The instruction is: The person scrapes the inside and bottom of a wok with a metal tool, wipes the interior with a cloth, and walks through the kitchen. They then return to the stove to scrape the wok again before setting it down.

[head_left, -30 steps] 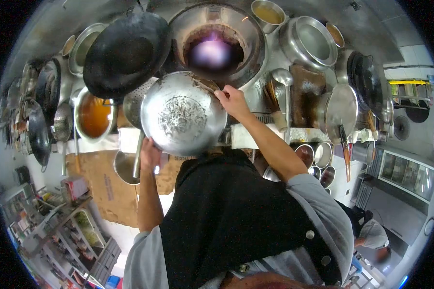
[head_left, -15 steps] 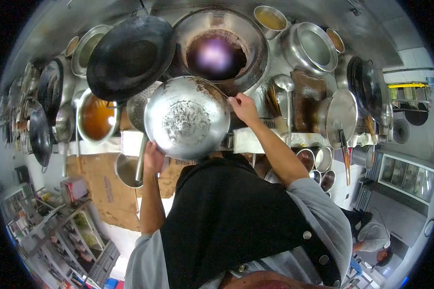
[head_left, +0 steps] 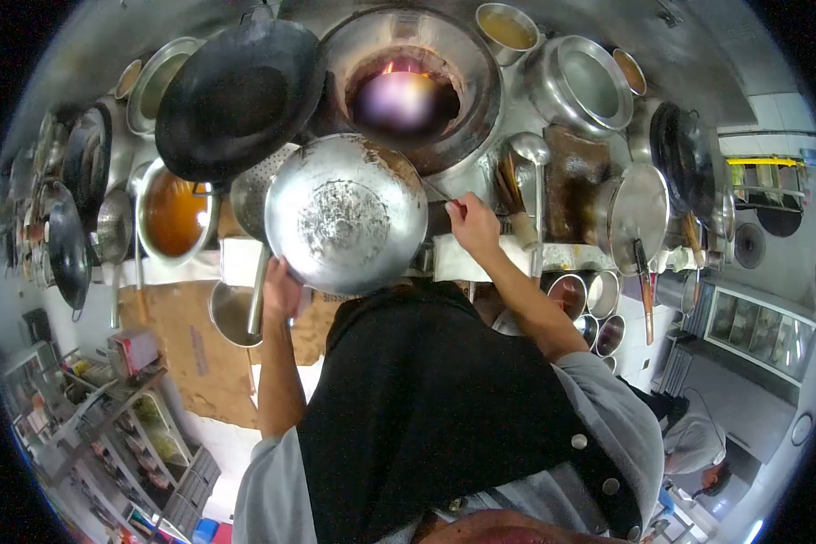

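A round silver pan (head_left: pixel 344 218), scuffed at its middle and brown-stained along the upper right rim, is tilted toward me in front of the lit burner. My left hand (head_left: pixel 284 287) is closed on its lower left edge, the fingers partly hidden. My right hand (head_left: pixel 474 225) is wrapped round the dark handle (head_left: pixel 439 218) at the pan's right side. A large black wok (head_left: pixel 240 100) stands tilted just behind and left. Behind the pan, flame glows in the round burner (head_left: pixel 406 95). A perforated ladle (head_left: pixel 249 204) is partly covered by the pan.
To the left is a bowl of orange-brown liquid (head_left: pixel 174 216). A steel pot (head_left: pixel 580 86), a ladle (head_left: pixel 530 150) and brushes (head_left: pixel 512 195) stand to the right. Several small pots hang below the counter edge. Another person (head_left: pixel 694 440) is at the lower right.
My right hand has moved from the pan's rim slightly right and down to the dark handle. The pan has shifted slightly left and up. More orange flame shows in the burner.
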